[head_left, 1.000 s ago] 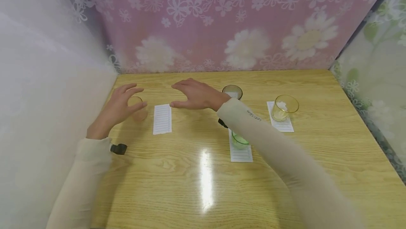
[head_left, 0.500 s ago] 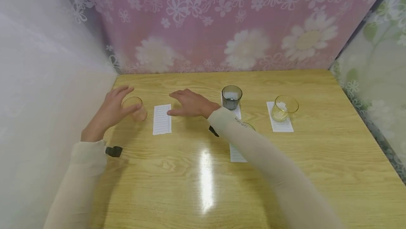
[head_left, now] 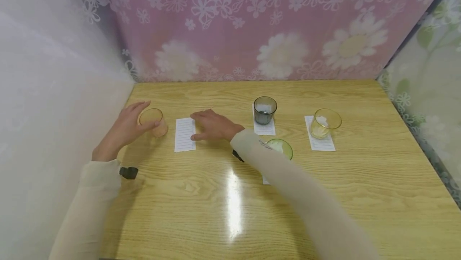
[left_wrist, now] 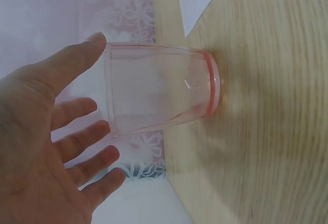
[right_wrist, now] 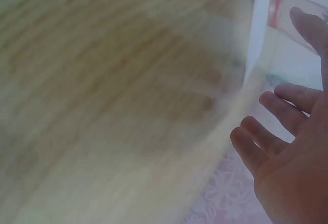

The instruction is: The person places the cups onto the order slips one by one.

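Observation:
An upright pinkish clear glass stands at the left of the table. Around its rim my left hand is spread, thumb on one side and fingers on the other; the left wrist view shows the thumb tip at the rim of the glass and the fingers loosely bent, without a grip. To its right lies a lined white paper slip. My right hand hovers at the slip's right edge with nothing in it. In the right wrist view, that hand's fingers are relaxed and apart.
A grey glass and a yellow glass each stand on a paper slip further right. A green glass is partly hidden behind my right sleeve. The wooden table meets a floral curtain at the back.
My right hand has moved lower and nearer the paper slip, uncovering the grey glass. My left hand shifted slightly left and down beside the pinkish glass, then stayed there.

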`<move>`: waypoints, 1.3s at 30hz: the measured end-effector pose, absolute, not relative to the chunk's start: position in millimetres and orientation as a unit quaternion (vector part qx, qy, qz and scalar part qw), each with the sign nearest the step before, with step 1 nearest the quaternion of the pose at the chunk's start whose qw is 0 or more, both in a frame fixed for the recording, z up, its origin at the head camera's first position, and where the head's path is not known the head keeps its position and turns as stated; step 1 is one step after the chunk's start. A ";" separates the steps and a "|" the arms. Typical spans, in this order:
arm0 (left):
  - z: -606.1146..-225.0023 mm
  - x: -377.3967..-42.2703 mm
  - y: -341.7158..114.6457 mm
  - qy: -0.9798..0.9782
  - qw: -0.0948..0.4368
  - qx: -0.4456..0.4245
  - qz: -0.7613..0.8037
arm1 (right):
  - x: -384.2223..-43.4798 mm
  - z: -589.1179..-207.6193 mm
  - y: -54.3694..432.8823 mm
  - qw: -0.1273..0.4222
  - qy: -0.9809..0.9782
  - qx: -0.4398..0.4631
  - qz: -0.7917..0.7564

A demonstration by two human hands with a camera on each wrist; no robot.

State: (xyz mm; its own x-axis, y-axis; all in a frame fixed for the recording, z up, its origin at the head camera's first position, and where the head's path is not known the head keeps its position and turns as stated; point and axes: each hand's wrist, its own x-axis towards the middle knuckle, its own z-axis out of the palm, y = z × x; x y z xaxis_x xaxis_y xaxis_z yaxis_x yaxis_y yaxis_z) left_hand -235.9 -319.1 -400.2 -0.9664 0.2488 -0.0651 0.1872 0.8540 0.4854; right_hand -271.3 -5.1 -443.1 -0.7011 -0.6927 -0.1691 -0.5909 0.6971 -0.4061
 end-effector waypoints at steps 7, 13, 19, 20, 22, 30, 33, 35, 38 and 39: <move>-406.3 -238.1 -323.4 0.960 0.068 0.116 0.244 | -269.8 -456.8 -11.1 0.150 0.910 -0.357 -0.148; -409.6 -238.1 -324.6 0.962 0.072 0.111 0.241 | -267.8 -460.2 -11.9 0.146 0.914 -0.356 -0.128; -411.4 -236.9 -323.7 0.962 0.071 0.098 0.245 | -266.1 -462.3 -13.2 0.135 0.919 -0.361 -0.085; -411.8 -237.1 -323.5 0.962 0.070 0.098 0.246 | -266.0 -462.4 -13.6 0.134 0.919 -0.361 -0.080; -412.8 -237.6 -323.0 0.962 0.066 0.098 0.247 | -265.3 -461.8 -14.1 0.134 0.920 -0.360 -0.074; -415.5 -239.9 -319.0 0.961 0.030 0.097 0.257 | -261.5 -458.4 -13.0 0.137 0.920 -0.361 -0.070; -412.7 -239.4 -313.3 0.961 0.019 0.096 0.258 | -259.9 -457.8 -12.4 0.131 0.921 -0.361 -0.061; -409.9 -239.9 -308.1 0.959 0.019 0.101 0.263 | -259.1 -458.1 -12.2 0.127 0.923 -0.358 -0.053; -406.1 -240.6 -299.5 0.955 0.028 0.110 0.273 | -258.2 -458.9 -12.5 0.122 0.926 -0.354 -0.047; -404.9 -240.7 -296.5 0.954 0.031 0.113 0.276 | -258.0 -459.3 -12.8 0.121 0.926 -0.354 -0.046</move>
